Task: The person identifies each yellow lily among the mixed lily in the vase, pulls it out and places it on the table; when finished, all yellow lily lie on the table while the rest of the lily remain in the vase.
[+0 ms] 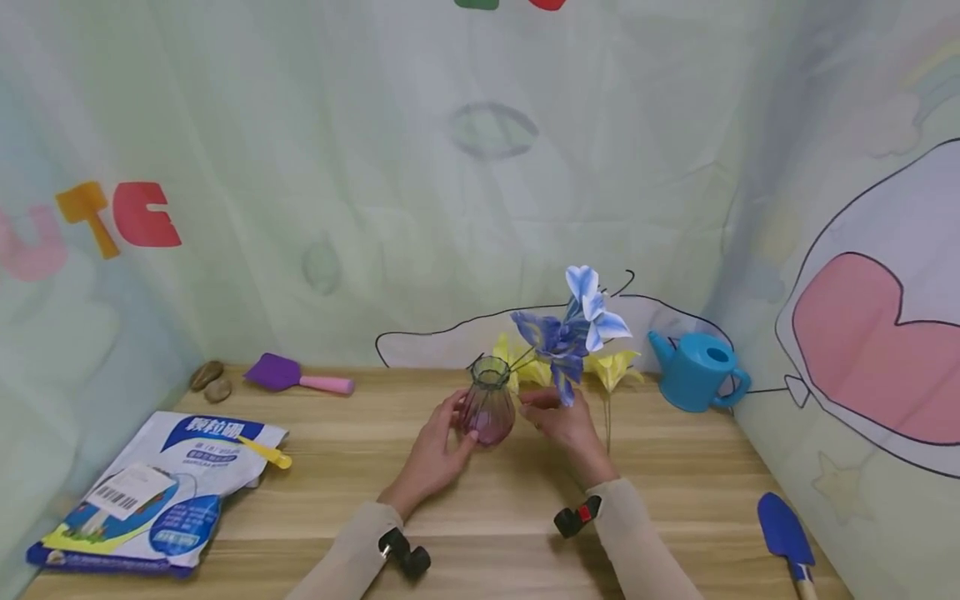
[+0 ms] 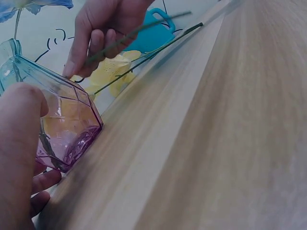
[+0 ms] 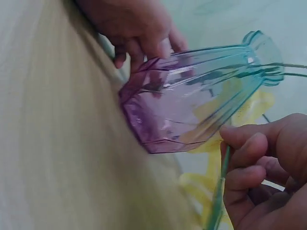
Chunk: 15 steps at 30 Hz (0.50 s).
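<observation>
A faceted glass vase (image 1: pixel 489 408), greenish at the neck and purple at the base, stands on the wooden table. My left hand (image 1: pixel 432 457) holds its lower body from the left, thumb in front. Dark blue (image 1: pixel 553 340) and pale blue flowers (image 1: pixel 595 310) lean out to the right, their stems (image 3: pixel 292 69) running through the vase mouth. Just right of the vase, my right hand (image 1: pixel 566 429) pinches a green flower stem (image 3: pixel 218 199) between thumb and fingers. Yellow flowers (image 1: pixel 532 368) show behind the vase and hand; which bloom belongs to the pinched stem is hidden.
Another yellow flower (image 1: pixel 613 368) and a blue watering can (image 1: pixel 697 372) are at the back right. A blue shovel (image 1: pixel 784 529) lies front right. Leftward are a purple shovel (image 1: pixel 277 372), stones (image 1: pixel 217 389), and a printed bag (image 1: pixel 161 492) bearing a yellow scoop (image 1: pixel 266 452).
</observation>
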Each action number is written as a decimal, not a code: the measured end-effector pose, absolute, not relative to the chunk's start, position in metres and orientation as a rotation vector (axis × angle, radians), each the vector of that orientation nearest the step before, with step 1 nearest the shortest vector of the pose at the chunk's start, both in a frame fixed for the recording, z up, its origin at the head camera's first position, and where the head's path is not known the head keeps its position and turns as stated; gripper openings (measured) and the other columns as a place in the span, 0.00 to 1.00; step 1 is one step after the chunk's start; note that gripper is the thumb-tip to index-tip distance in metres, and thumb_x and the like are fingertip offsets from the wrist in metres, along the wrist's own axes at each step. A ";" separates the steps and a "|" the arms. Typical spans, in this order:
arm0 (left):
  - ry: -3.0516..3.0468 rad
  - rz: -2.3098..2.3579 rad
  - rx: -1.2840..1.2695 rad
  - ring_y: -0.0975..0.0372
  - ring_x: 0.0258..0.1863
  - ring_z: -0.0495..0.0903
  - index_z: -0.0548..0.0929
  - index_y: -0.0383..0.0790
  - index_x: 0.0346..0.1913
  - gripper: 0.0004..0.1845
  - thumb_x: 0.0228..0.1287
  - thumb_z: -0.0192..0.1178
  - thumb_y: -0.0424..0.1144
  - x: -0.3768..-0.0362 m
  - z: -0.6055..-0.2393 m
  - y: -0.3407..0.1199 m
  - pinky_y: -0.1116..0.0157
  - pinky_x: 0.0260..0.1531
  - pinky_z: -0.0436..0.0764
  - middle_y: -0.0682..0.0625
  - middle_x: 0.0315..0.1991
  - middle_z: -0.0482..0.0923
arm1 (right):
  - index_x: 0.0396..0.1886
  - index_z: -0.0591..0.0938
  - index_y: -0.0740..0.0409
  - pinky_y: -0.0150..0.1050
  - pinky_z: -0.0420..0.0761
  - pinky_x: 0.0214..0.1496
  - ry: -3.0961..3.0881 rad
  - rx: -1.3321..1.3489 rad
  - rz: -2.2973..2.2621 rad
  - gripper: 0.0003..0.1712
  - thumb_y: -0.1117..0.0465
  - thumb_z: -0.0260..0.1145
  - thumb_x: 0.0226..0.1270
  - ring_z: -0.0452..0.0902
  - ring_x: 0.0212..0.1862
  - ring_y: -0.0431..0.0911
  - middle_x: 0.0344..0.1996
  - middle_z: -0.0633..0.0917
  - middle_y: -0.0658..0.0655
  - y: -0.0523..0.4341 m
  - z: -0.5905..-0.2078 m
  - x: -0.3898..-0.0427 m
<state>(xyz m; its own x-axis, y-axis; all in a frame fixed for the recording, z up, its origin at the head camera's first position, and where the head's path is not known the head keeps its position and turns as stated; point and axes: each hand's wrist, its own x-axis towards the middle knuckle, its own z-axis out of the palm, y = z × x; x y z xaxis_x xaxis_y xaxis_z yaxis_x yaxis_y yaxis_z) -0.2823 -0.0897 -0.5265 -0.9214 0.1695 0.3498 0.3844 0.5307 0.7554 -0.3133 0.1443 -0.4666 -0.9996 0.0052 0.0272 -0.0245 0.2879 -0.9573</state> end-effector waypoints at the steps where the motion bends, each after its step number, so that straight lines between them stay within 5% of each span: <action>1: -2.534 -1.327 -0.468 0.43 0.62 0.85 0.61 0.44 0.83 0.39 0.74 0.64 0.40 -0.283 -0.527 -0.090 0.37 0.67 0.81 0.37 0.71 0.76 | 0.45 0.91 0.68 0.32 0.74 0.25 -2.507 0.034 1.876 0.11 0.69 0.78 0.63 0.75 0.22 0.39 0.28 0.90 0.56 0.144 -0.468 -0.315; 7: -2.528 -1.330 -0.476 0.43 0.63 0.84 0.61 0.45 0.83 0.39 0.74 0.64 0.41 -0.288 -0.527 -0.089 0.37 0.68 0.80 0.38 0.72 0.76 | 0.43 0.92 0.66 0.30 0.73 0.22 -2.533 -0.104 1.882 0.10 0.68 0.79 0.63 0.75 0.19 0.38 0.20 0.86 0.48 0.148 -0.482 -0.322; 15: -2.554 -1.334 -0.464 0.43 0.64 0.84 0.61 0.43 0.84 0.39 0.75 0.64 0.42 -0.283 -0.527 -0.090 0.36 0.70 0.78 0.38 0.73 0.75 | 0.41 0.92 0.69 0.29 0.75 0.23 -2.408 -0.225 1.770 0.10 0.69 0.76 0.62 0.77 0.17 0.36 0.20 0.89 0.59 0.154 -0.490 -0.321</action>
